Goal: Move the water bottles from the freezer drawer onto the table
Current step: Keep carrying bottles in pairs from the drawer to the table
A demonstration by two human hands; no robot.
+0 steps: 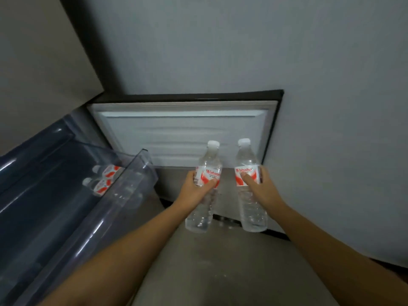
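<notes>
My left hand [194, 188] grips a clear water bottle [204, 208] with a red and white label, held upright with its white cap up. My right hand [258, 184] grips a second, matching water bottle [250, 204] the same way, a little to the right. Both bottles hang in the air above the floor, in front of the open freezer door. At the left, the pulled-out transparent freezer drawer [136, 173] holds two more bottles lying on their sides, one [108, 170] behind the other [98, 184]. No table is in view.
The open freezer door [181, 133] with its white inner liner stands straight ahead against a grey wall [309, 62]. Grey floor [220, 261] lies below my arms. The dark blue fridge interior [44, 195] fills the left side.
</notes>
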